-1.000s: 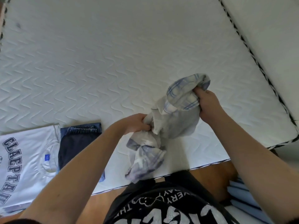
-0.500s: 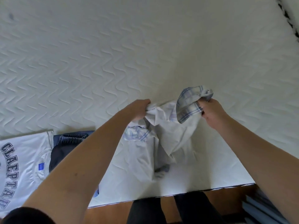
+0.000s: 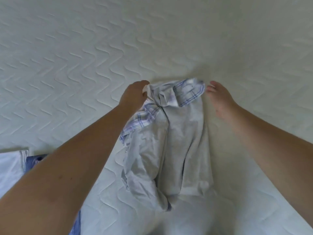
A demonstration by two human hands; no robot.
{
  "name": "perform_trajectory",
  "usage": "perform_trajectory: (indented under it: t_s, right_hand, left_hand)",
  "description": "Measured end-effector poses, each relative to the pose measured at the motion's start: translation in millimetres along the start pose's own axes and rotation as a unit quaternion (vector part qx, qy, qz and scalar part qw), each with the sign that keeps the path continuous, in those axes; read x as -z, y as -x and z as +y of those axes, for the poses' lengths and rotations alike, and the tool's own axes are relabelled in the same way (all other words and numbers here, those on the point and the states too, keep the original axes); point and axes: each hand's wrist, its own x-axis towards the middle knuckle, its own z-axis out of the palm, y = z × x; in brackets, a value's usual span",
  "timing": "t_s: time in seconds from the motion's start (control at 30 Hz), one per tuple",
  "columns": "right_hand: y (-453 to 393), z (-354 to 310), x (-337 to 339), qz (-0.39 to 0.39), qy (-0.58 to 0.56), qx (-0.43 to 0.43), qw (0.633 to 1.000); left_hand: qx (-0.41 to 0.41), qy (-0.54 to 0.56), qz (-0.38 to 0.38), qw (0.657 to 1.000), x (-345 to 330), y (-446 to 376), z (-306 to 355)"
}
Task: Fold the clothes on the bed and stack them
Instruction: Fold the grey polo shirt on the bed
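Observation:
A pale checked shirt (image 3: 177,141), white with blue lines, lies crumpled lengthwise on the white quilted mattress (image 3: 84,56) in front of me. My left hand (image 3: 133,95) grips its far left corner, fingers curled into the cloth. My right hand (image 3: 220,99) lies just right of the shirt's far right corner with its fingers straight, holding nothing. At the left edge lies a folded white T-shirt (image 3: 10,167), with a dark blue garment (image 3: 33,160) beside it, mostly hidden under my left forearm.
The quilted mattress stretches far ahead and to both sides of the shirt. The folded clothes sit at the near left corner of the view.
The shirt went from hanging between both hands to lying flat on the mattress, further from me. My right hand let go of the checked part; my left hand still holds its corner.

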Motion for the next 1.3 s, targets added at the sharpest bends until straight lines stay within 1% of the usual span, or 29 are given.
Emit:
perform_trajectory:
  t_s: [0.1,0.17,0.23,0.33,0.43,0.47,0.53,0.6,0.63,0.67,0.73,0.77,0.8,0.87,0.93,1.0,1.07,1.1,1.2,1.3]
  right_hand:
    - [10.9,53.6,-14.1,-0.01,0.047,-0.021,0.999]
    - [30.3,85.7,-28.0,-0.024,0.083,-0.029,0.996]
    - [52.5,111.4,-38.3,-0.031,0.16,-0.013,0.987]
    - [87.7,142.3,-43.1,-0.049,0.261,0.048,0.963]
    - [128.3,167.1,-42.6,-0.035,0.313,0.048,0.948]
    - [141.8,175.0,-42.1,-0.019,0.327,0.04,0.944]
    - [167.4,190.4,-40.5,0.017,0.327,-0.002,0.945]
    - [185.2,205.7,-36.5,0.037,0.294,-0.049,0.954]
    - [192.2,213.2,-34.3,0.039,0.266,-0.07,0.961]
    - [197.5,219.5,-32.7,0.032,0.234,-0.098,0.967]
    - [208.8,227.6,-30.1,-0.023,0.202,-0.144,0.968]
    - [213.8,230.6,-28.1,-0.06,0.201,-0.145,0.967]
    - [217.3,232.2,-25.7,-0.089,0.196,-0.135,0.967]
    - [220.1,229.6,-20.6,-0.112,0.174,-0.108,0.972]
    - [218.0,225.1,-15.2,-0.108,0.165,-0.078,0.977]
    - [215.6,219.8,-11.3,-0.085,0.153,-0.052,0.983]
    - [213.6,215.3,-10.3,-0.06,0.113,-0.063,0.99]
    - [213.0,213.6,-10.7,-0.056,0.087,-0.073,0.992]
    - [211.8,211.5,-15.4,-0.054,0.045,-0.089,0.994]
    - [213.7,212.7,-22.6,-0.056,-0.008,-0.117,0.991]
  left_hand:
    - [-0.024,0.032,-0.017,0.999,-46.1,32.2,-7.1]
    - [-0.037,0.027,-0.032,0.998,-78.1,64.9,-9.7]
    - [-0.04,0.003,-0.051,0.998,-107.7,103.4,-10.3]
    - [-0.031,-0.03,-0.063,0.997,-144.3,167.5,-6.0]
    - [0.002,-0.071,-0.065,0.995,-167.6,223.3,1.5]
    - [0.025,-0.075,-0.063,0.995,-172.6,240.1,4.1]
    - [0.09,-0.061,-0.045,0.993,-179.5,271.3,9.2]
    - [0.19,-0.014,-0.008,0.982,-184.0,296.9,12.7]
    - [0.248,0.029,0.022,0.968,-185.6,307.7,12.9]
    - [0.304,0.088,0.049,0.947,-186.2,315.6,12.4]
    - [0.383,0.207,0.074,0.897,-186.1,324.1,8.0]
    - [0.398,0.239,0.07,0.883,-184.3,326.0,4.8]
    - [0.396,0.25,0.061,0.882,-180.7,326.0,1.0]
    - [0.375,0.243,0.06,0.893,-166.1,319.7,-10.6]
    - [0.343,0.213,0.066,0.913,-143.1,306.8,-26.3]
    - [0.288,0.177,0.067,0.939,-114.9,287.6,-43.0]
    - [0.233,0.148,0.08,0.958,-88.5,262.5,-61.4]
    - [0.217,0.139,0.088,0.962,-77.3,250.0,-70.4]
    - [0.205,0.106,0.103,0.968,-58.3,225.7,-92.5]
    - [0.186,0.049,0.092,0.977,-64.5,226.3,-98.0]
